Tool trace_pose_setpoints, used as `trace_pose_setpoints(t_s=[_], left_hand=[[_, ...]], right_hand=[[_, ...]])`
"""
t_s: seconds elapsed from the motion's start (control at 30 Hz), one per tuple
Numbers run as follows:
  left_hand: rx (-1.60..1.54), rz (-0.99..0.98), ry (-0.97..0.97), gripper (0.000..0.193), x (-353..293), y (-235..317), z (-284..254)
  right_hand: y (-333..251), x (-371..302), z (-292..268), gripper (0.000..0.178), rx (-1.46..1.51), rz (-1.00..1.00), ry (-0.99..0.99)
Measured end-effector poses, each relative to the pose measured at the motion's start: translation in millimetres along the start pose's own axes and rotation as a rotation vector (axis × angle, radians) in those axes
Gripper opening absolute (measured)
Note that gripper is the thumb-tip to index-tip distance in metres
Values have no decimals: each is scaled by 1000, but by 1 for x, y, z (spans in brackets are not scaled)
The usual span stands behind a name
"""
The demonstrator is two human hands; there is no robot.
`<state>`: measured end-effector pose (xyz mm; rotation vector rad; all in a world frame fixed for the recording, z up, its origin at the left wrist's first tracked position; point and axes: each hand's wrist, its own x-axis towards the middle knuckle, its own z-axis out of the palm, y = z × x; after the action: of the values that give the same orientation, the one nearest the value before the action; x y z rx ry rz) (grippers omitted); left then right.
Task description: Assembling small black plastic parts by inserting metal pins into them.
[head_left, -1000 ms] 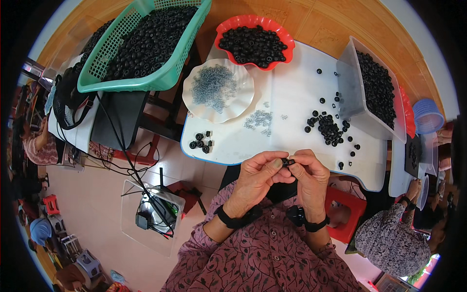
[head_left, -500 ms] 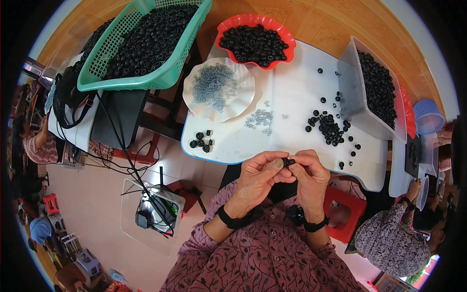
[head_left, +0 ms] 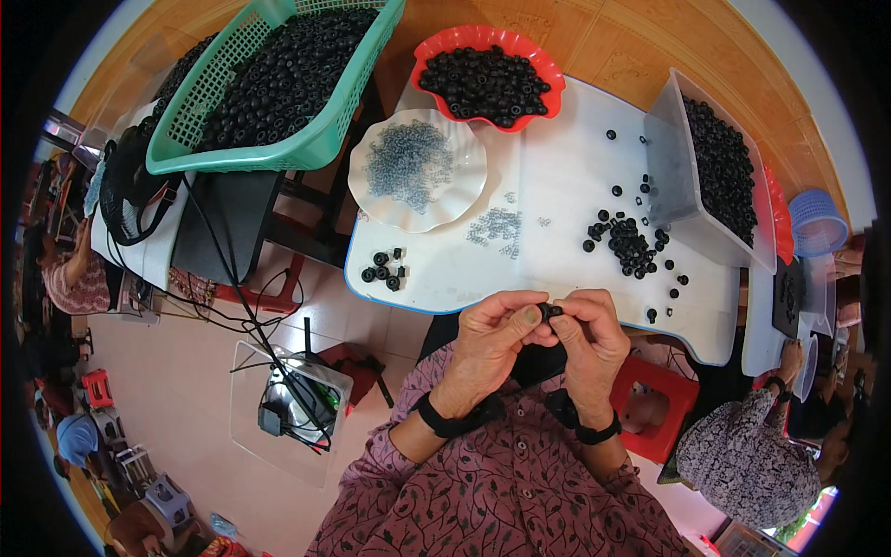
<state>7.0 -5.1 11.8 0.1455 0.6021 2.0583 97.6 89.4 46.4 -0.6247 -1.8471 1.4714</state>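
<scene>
Just beyond the table's front edge, my left hand (head_left: 489,345) and my right hand (head_left: 591,345) meet, pinching small black round parts (head_left: 551,311) between thumbs and fingertips. Fingers hide much of them, so I cannot tell whether they are joined. Ahead on the white table (head_left: 566,186), a loose heap of black parts (head_left: 631,249) lies to the right. A smaller cluster of black parts (head_left: 381,273) sits at the front left. Tiny clear grey rings (head_left: 497,228) are scattered in the middle, and more fill a white scalloped plate (head_left: 469,190).
At the back stands a red scalloped bowl (head_left: 554,91) of black parts. A green basket (head_left: 320,153), also heaped, is at the far left; a clear bin (head_left: 676,206) stands right. Cables (head_left: 232,269) hang at left. A person in patterned clothing (head_left: 747,459) sits at the right.
My fingers have turned the small black parts slightly, and my right hand has shifted a little. The things on the table have not moved.
</scene>
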Motion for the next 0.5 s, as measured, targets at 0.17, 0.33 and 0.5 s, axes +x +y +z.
trace_pose_setpoints(t_s=[0.17,0.33,0.5], left_hand=[[14,27,25,22,0,-3,0],[9,40,19,21,1,-9,-5],[75,54,43,20,0,-10,-6]], right_hand=[[2,-1,1,13,41,3,10],[4,-2,-1,12,22,13,0],[6,-2,-3,12,-13,-12,-17]])
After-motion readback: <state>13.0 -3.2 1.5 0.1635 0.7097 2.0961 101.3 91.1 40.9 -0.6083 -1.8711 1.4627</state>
